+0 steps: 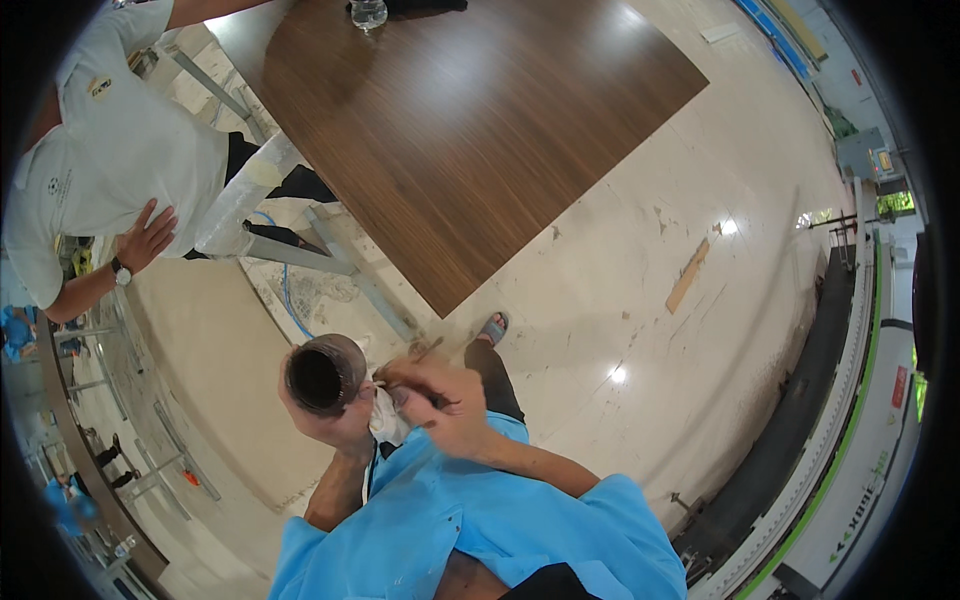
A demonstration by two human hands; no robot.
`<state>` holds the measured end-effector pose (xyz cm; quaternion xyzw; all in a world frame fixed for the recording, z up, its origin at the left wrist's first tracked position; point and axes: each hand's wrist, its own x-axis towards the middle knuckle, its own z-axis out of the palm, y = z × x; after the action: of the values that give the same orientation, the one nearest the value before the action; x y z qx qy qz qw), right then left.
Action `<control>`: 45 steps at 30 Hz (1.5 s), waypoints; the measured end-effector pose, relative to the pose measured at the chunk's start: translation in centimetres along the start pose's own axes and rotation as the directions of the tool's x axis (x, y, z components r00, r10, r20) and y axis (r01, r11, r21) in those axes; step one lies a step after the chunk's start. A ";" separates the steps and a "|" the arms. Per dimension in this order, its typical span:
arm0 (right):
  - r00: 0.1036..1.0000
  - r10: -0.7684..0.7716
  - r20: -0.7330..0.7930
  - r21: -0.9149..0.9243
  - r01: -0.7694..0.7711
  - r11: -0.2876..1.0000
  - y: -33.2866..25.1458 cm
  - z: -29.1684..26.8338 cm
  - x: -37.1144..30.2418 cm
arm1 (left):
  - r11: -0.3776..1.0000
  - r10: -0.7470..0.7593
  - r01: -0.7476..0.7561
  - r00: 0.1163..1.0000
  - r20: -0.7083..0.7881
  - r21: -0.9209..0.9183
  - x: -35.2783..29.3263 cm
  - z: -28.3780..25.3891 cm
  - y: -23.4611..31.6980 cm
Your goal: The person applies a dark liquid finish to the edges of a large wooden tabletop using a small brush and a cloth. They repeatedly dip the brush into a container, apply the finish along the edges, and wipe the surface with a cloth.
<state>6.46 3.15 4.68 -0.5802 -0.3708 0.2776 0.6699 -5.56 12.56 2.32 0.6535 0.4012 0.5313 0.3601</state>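
My left hand point(340, 428) is wrapped round a dark brown cylinder point(356, 354) whose round black end faces up; I cannot tell whether it is a jar or a roll. Close beside it is my right hand point(440, 400), its fingers curled together and slightly smeared by motion. A thin brown sliver shows above these fingers, too small to name. Between the two hands hangs a crumpled white piece point(386, 418), cloth or plastic. Both hands are in front of my blue shirt point(420, 510), short of the table's near corner.
A dark wood-grain table point(480, 130) on metal legs fills the upper middle, with a clear glass point(368, 14) at its far edge. Left of it stands a person in a white shirt point(150, 150). A long machine point(850, 450) lines the right. A brown strip point(688, 275) lies on the floor.
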 end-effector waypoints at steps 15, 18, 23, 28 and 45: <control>0.900 0.132 -0.416 -0.388 -0.307 0.869 6.6 -10.9 1.3 | 0.979 -0.177 0.186 0.979 0.096 -0.089 1.7 -0.2 -3.1; 0.924 0.072 -0.375 -0.481 -0.260 0.837 7.1 -11.1 1.1 | 0.981 -0.169 0.178 0.979 0.112 -0.074 1.5 0.2 -3.0; 0.930 0.001 -0.368 -0.526 -0.209 0.824 7.6 -12.0 1.7 | 0.985 -0.164 0.170 0.977 0.137 -0.034 1.4 0.2 -3.0; 0.881 0.024 -0.472 -0.434 -0.255 0.864 7.5 -12.9 2.8 | 0.981 -0.181 0.189 0.974 0.138 -0.042 1.2 0.2 -3.1; 0.954 0.103 -0.281 -0.476 -0.232 0.848 6.9 -10.1 1.0 | 0.985 -0.157 0.166 0.978 0.140 -0.055 1.5 0.6 -3.4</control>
<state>15.72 -0.59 -2.49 -0.7949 -0.2922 0.1551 0.5087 -5.32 15.28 -0.23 0.6409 0.4099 0.4676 0.4500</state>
